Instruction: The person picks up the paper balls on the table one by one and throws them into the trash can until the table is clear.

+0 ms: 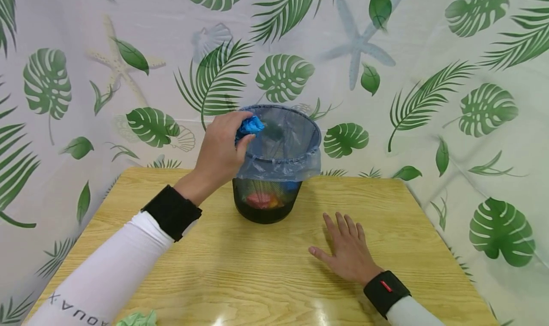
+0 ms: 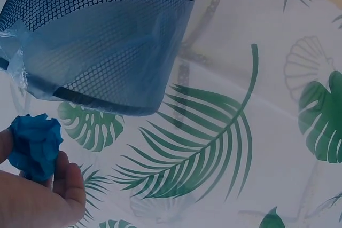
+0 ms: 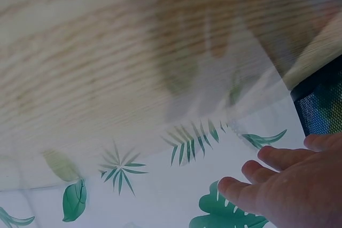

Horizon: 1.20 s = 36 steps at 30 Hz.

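A crumpled ball of blue paper (image 1: 251, 126) is pinched between the thumb and fingers of my left hand (image 1: 223, 142), held up at the left rim of a black mesh wastebasket (image 1: 267, 215). In the left wrist view the blue paper (image 2: 36, 145) shows its creased folds, apart from the basket's side. A translucent bluish bag (image 1: 283, 168) lines the basket and folds over its rim. Through the mesh, red and orange crumpled pieces (image 1: 261, 200) show at the bottom. My right hand (image 1: 349, 252) is at the table to the right of the basket, fingers straight and spread, holding nothing.
The basket stands on a wood-grain table (image 1: 257, 264). A pale green crumpled paper (image 1: 138, 319) lies at the near left, cut by the frame's edge. Behind the table hangs a white sheet (image 1: 274, 11) printed with green leaves, shells and starfish.
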Each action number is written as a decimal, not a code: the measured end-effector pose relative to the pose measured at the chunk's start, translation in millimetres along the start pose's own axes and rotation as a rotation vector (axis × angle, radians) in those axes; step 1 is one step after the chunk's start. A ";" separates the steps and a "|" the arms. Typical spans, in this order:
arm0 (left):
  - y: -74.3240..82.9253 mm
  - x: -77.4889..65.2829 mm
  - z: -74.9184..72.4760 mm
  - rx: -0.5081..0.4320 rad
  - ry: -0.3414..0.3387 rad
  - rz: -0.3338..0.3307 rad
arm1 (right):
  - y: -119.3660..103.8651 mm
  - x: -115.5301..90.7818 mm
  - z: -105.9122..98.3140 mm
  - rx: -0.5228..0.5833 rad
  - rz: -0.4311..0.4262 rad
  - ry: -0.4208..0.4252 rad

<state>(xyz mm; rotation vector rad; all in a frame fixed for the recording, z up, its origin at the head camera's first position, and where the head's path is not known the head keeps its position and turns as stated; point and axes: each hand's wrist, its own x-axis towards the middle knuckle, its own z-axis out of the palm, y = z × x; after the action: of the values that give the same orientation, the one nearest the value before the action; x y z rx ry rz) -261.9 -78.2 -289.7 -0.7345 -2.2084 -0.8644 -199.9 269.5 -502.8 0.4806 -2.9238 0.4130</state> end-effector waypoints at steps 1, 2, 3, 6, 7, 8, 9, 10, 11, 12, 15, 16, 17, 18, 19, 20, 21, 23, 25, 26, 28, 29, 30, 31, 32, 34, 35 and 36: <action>0.5 2.2 2.5 0.010 -0.021 -0.012 | 0.1 0.0 0.0 0.001 0.000 0.000; 0.8 4.1 4.8 0.021 -0.043 -0.028 | 0.1 -0.1 0.1 0.001 0.000 -0.001; 1.2 6.0 7.0 0.035 -0.066 -0.043 | 0.1 -0.2 0.1 0.000 0.000 -0.002; 1.5 10.6 13.0 0.070 -0.131 -0.089 | -0.1 -0.5 0.1 -0.002 0.000 -0.005; 1.7 12.0 14.7 0.076 -0.150 -0.102 | -0.1 -0.6 0.1 -0.004 0.000 -0.005; 1.9 13.3 16.3 0.077 -0.165 -0.113 | -0.2 -0.7 0.0 -0.004 0.000 -0.005; 2.1 14.5 17.7 0.078 -0.179 -0.122 | -0.3 -0.7 -0.1 -0.006 -0.001 -0.005; 2.4 15.6 18.9 0.080 -0.194 -0.128 | -0.4 -0.8 -0.2 -0.006 -0.001 -0.005; 2.9 16.7 19.8 0.080 -0.208 -0.133 | -0.5 -0.9 -0.4 -0.007 0.000 -0.006; 3.4 17.6 20.7 0.081 -0.221 -0.139 | -0.6 -0.9 -0.5 -0.008 0.000 -0.007; 4.7 20.0 22.6 0.091 -0.267 -0.154 | -0.8 -1.1 -0.9 -0.010 0.001 -0.009; 5.3 20.6 23.1 0.094 -0.283 -0.158 | -0.8 -1.2 -1.0 -0.009 0.002 -0.010; 5.8 20.9 23.6 0.093 -0.298 -0.163 | -0.8 -1.3 -1.1 -0.009 0.002 -0.009; 6.3 21.1 24.0 0.091 -0.311 -0.166 | -0.7 -1.3 -1.3 -0.008 0.002 -0.010; 6.4 21.0 24.5 0.089 -0.323 -0.164 | -0.7 -1.4 -1.3 -0.008 0.001 -0.009; 6.6 20.7 24.9 0.084 -0.331 -0.163 | -0.5 -1.4 -1.3 -0.006 0.000 -0.008; 6.5 20.2 25.2 0.078 -0.336 -0.160 | -0.4 -1.5 -1.3 -0.005 -0.001 -0.008; 5.5 18.9 25.6 0.067 -0.336 -0.152 | -0.3 -1.3 -0.7 -0.002 -0.004 -0.007; 3.7 17.0 25.4 0.062 -0.328 -0.137 | -0.2 -1.1 0.1 -0.001 -0.006 -0.006; 2.8 15.9 25.0 0.059 -0.325 -0.131 | -0.2 -1.1 0.4 0.001 -0.006 -0.005; 0.0 12.8 24.1 0.058 -0.324 -0.122 | -0.5 -1.1 0.9 0.003 -0.006 -0.005; -1.6 10.6 23.7 0.061 -0.327 -0.120 | -0.8 -1.2 0.9 0.004 -0.006 -0.004; -2.9 8.4 22.9 0.062 -0.330 -0.122 | -1.0 -1.4 1.0 0.006 -0.006 -0.003; -4.4 5.9 22.2 0.062 -0.333 -0.122 | -1.2 -1.5 1.0 0.007 -0.007 -0.002; -5.8 3.1 21.6 0.062 -0.332 -0.122 | -1.4 -1.7 1.0 0.008 -0.007 -0.001; -8.6 -3.2 20.4 0.057 -0.329 -0.125 | -1.6 -2.0 1.0 0.009 -0.008 0.001; -10.1 -6.7 19.9 0.051 -0.324 -0.124 | -1.7 -2.1 1.1 0.009 -0.008 0.002; -11.5 -10.6 19.4 0.047 -0.316 -0.122 | -1.7 -2.1 1.2 0.009 -0.008 0.003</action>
<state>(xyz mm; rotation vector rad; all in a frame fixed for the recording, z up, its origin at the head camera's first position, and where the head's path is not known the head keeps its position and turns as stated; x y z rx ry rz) -270.1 -73.8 -312.8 -0.7636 -2.5671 -0.7952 -197.5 268.2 -503.9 0.4923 -2.9176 0.4259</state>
